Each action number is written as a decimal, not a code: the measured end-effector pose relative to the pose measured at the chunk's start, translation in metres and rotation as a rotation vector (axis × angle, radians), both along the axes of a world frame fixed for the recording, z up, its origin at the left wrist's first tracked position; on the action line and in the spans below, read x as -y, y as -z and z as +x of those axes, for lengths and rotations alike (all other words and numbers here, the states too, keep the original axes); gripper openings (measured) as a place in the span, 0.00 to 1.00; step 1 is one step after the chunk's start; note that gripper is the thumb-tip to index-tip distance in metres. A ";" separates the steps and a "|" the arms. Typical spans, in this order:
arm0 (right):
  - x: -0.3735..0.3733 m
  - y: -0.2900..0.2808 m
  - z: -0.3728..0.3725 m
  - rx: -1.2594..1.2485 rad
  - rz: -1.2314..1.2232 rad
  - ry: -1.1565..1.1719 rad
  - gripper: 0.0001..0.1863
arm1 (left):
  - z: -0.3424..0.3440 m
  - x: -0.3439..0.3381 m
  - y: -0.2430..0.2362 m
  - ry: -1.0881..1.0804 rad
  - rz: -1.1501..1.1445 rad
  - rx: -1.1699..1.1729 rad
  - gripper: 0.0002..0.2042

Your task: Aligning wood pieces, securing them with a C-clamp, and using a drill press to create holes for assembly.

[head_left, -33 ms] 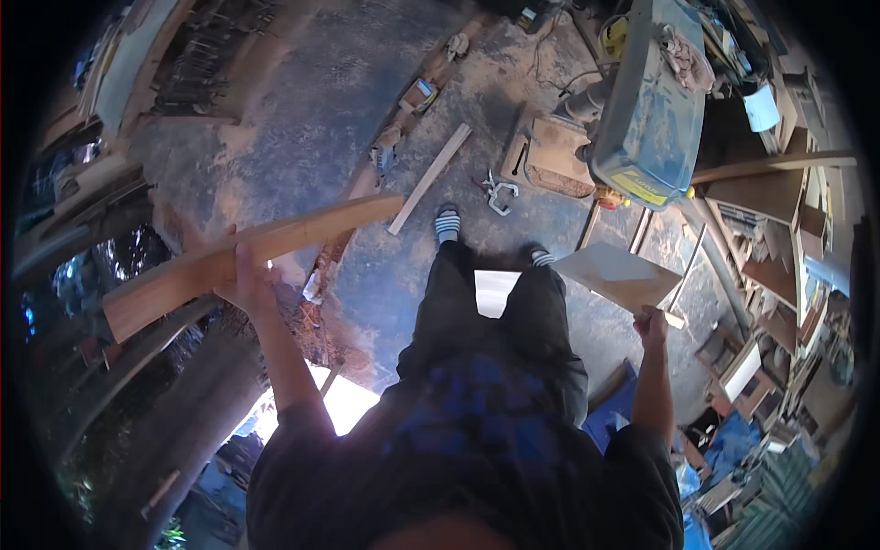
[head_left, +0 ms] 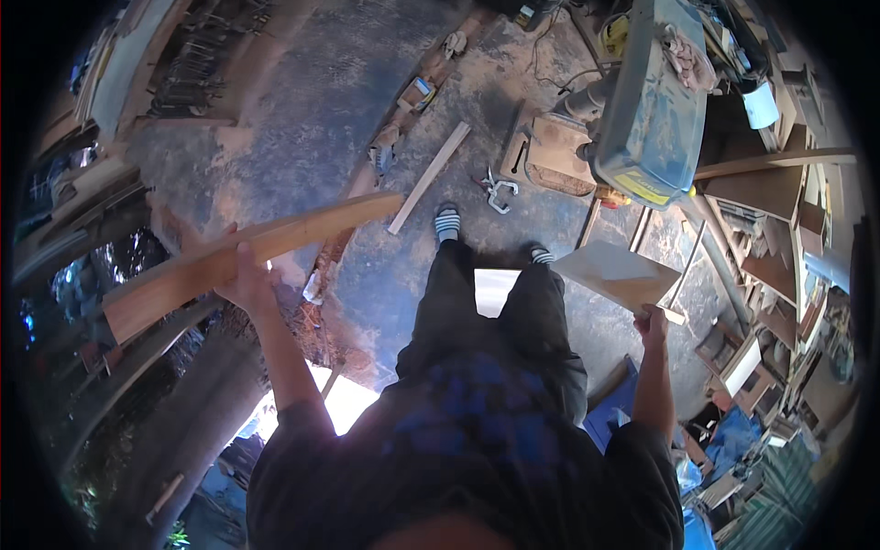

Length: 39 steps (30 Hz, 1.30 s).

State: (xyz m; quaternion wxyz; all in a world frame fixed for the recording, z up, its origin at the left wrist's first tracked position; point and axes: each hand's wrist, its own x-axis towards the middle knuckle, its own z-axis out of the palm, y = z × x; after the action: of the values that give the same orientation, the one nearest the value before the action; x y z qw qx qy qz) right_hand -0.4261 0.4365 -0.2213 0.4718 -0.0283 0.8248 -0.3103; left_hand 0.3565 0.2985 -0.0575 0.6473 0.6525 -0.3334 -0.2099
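Note:
A long, thick wooden plank (head_left: pixel 302 231) slants up to the right on my left side, held in the air. My left hand (head_left: pixel 244 280) grips it from below near its nearer half, with fingers wrapped round its edge. On the right, my right hand (head_left: pixel 652 323) is closed on the near corner of a flat wooden board (head_left: pixel 623 280). That board has a pale patch across its upper face, and a light strip of wood runs along its edge beside my fingers.
A dusty blue-grey machine (head_left: pixel 655 110) stands at the far right. On the floor lie a metal clamp (head_left: pixel 500 192), a narrow wood strip (head_left: pixel 429 179) and a wooden block (head_left: pixel 559 151). Shelves with wood pieces (head_left: pixel 770 266) line the right, a tree trunk (head_left: pixel 188 412) the lower left.

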 end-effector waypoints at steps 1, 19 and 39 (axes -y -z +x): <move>0.006 -0.002 0.012 0.015 -0.071 -0.029 0.12 | 0.006 0.006 0.002 0.025 0.026 0.002 0.25; 0.085 0.076 0.101 -0.168 0.114 -0.064 0.12 | 0.072 -0.026 0.035 -0.117 0.208 0.205 0.24; 0.024 0.486 0.275 -0.547 0.551 -0.873 0.21 | -0.221 0.098 0.468 -0.152 -0.028 -0.028 0.27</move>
State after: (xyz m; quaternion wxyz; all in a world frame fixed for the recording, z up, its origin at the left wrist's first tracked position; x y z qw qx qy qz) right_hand -0.1510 0.4123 -0.7075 0.3158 -0.3207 0.8790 0.1574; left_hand 0.1360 0.2003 -0.5254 0.6750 0.6638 -0.2767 -0.1646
